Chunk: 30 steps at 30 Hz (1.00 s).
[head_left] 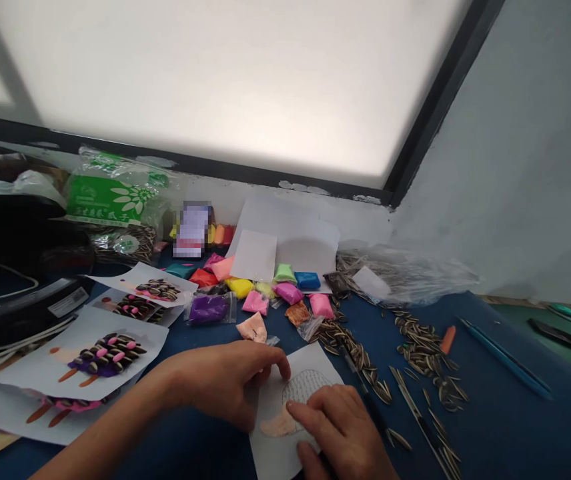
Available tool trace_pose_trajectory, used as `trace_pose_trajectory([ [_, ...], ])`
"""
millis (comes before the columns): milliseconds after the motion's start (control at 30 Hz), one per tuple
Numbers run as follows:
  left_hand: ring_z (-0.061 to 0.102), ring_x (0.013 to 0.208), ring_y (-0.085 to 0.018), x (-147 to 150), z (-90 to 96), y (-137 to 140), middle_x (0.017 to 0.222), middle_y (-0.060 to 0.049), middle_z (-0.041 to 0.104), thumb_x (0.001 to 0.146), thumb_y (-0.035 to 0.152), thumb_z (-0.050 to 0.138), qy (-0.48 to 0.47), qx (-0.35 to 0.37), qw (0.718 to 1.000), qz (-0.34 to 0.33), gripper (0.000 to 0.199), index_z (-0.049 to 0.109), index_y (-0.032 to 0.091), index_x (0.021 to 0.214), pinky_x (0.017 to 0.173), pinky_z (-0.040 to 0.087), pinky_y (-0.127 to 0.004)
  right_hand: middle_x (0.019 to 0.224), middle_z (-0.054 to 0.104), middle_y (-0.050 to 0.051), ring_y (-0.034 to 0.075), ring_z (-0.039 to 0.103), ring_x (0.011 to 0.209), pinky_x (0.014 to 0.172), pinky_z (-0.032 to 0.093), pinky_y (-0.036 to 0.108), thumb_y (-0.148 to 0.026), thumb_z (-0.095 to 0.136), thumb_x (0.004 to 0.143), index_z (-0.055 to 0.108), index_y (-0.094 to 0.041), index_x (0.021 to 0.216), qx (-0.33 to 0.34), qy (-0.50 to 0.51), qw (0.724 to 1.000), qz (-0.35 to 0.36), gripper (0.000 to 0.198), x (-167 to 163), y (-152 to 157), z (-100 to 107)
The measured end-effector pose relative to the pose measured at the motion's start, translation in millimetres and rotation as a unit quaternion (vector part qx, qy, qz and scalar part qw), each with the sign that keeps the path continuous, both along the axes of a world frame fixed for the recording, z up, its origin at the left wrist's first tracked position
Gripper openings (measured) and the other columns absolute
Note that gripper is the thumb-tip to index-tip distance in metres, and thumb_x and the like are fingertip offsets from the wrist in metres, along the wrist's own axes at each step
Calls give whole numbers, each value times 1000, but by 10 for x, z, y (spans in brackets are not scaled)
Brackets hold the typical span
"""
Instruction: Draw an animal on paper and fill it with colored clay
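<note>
A white sheet of paper (pixel 278 457) lies on the blue tabletop, with a drawn outline filled with small scale-like marks (pixel 310 387). Peach modelling clay (pixel 278 425) is spread flat on it, left of the patterned part. My left hand (pixel 230 377) rests at the sheet's left edge, fingers bent and apart, index fingertip on the paper. On the right, my right hand (pixel 343 430) presses an index fingertip onto the clay, its thumb held apart lower down. Part of the drawing is hidden under this hand. Just beyond my left hand sits an opened piece of peach clay (pixel 252 328).
Finished hedgehog pictures (pixel 105 357) made with seeds are stacked at left. Several coloured clay packets (pixel 210 308) lie behind the sheet. Sunflower seeds (pixel 420 347), tweezers (pixel 423 423) and a blue pen-like tool (pixel 508 360) lie at right. A phone (pixel 192 230) stands near the seed bag (pixel 115 200).
</note>
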<state>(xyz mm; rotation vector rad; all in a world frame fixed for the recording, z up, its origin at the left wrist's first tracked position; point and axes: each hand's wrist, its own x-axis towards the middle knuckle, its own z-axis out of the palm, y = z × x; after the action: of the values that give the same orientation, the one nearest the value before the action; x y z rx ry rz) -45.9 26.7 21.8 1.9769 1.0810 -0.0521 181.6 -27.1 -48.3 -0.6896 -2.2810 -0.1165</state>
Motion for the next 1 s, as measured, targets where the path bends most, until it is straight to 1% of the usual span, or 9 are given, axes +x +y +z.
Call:
trace_pose_trajectory([
  [67,63,83,-22,-14,-6,-1,92,1,61,59,13,70,-7,3,1000,0,68,64,25,126,67,48,-24,84,62,4,19,58,74,67,43,31,-7,47,95,64,-17,108,-66,28,997,-22,24,40,-18,16],
  [133,63,83,-22,-29,-24,1,92,1,61,60,14,70,-19,2,1000,1,65,65,25,124,67,48,-24,87,61,4,19,58,76,68,44,31,-3,45,93,63,-19,106,-110,48,992,-41,28,40,-43,6],
  [233,62,80,-19,-33,-89,13,89,2,62,70,16,63,-37,18,999,19,49,67,25,118,66,48,-23,90,60,4,19,58,77,70,45,31,-1,40,93,60,-22,108,-136,70,987,-52,33,5,-76,-30],
  [333,59,77,-19,3,-193,37,86,1,61,82,19,55,-50,75,994,62,34,67,24,112,65,44,-25,97,61,4,19,61,83,74,47,31,1,38,92,58,-24,113,-163,104,980,-55,39,-12,-85,-54],
  [433,57,77,-20,44,-285,69,85,0,61,83,20,56,-47,139,984,100,26,68,23,106,64,40,-28,97,63,3,19,62,83,75,48,30,2,39,91,56,-26,114,-182,118,975,-40,40,3,-62,-51],
  [533,57,80,-21,38,-323,86,91,-1,62,81,22,59,-34,175,977,114,25,68,23,104,68,40,-29,93,63,2,18,63,80,74,50,29,2,38,91,56,-26,114,-204,128,970,-17,41,23,-30,-37],
  [667,59,81,-22,-21,-348,73,91,-1,63,77,25,66,-2,166,980,110,24,67,24,100,67,40,-30,92,64,2,19,63,80,73,49,29,2,40,90,57,-26,113,-195,105,975,-24,40,25,-15,-37],
  [833,59,82,-21,-38,-423,56,90,1,62,76,21,63,-4,139,983,120,23,66,25,99,67,41,-27,100,66,6,21,65,85,75,51,32,0,43,90,59,-22,115,-170,59,982,-64,38,41,8,-48],
  [1000,57,80,-20,-26,-421,50,89,1,61,77,20,63,-14,121,984,131,21,67,24,97,67,41,-27,93,67,5,18,64,78,69,51,29,-3,50,94,66,-21,103,-133,21,990,-43,26,105,44,-32],
])
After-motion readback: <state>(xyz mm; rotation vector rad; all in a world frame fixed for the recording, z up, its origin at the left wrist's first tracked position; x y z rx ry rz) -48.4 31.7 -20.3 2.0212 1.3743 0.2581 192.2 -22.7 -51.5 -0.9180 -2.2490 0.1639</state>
